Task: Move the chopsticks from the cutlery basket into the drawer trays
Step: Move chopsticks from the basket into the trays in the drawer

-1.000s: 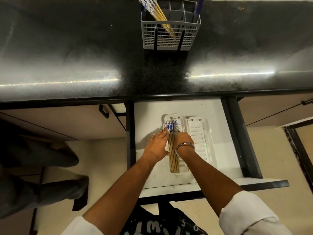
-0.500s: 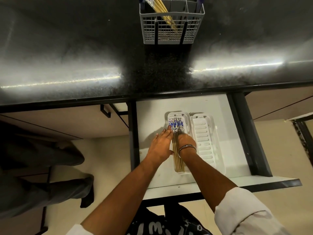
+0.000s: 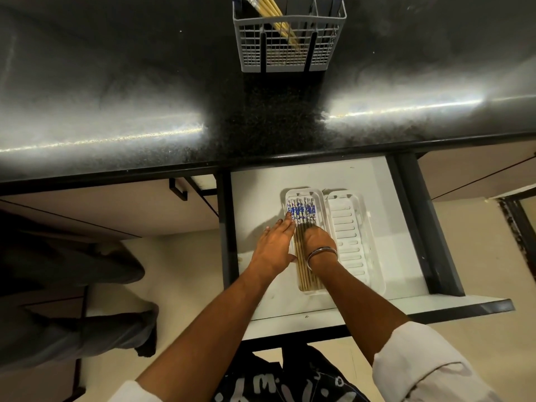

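Note:
Several wooden chopsticks [image 3: 302, 211] with blue-patterned tops lie side by side in the left white tray [image 3: 291, 195] in the open drawer. My left hand [image 3: 275, 245] lies flat along the tray's left edge, and its straight fingers touch the outermost chopstick near the blue tops. My right hand [image 3: 318, 238], with a metal bangle at the wrist, arches over the chopstick shafts, its fingers bent down and hidden. The right white tray [image 3: 349, 227] holds nothing. More chopsticks [image 3: 271, 11] stand in the grey cutlery basket [image 3: 290, 50] on the counter.
The black counter [image 3: 145, 91] runs across above the drawer, and its front edge overhangs the drawer's back. Dark drawer sides [image 3: 417, 221] flank the white drawer floor [image 3: 255, 192]. A person's dark trouser legs and shoes [image 3: 87, 314] are at the left on the floor.
The blue tops, bunched before, now lie spread across the tray's width. My left hand has slid forward along the tray's edge to the tops. The view has tilted down a little.

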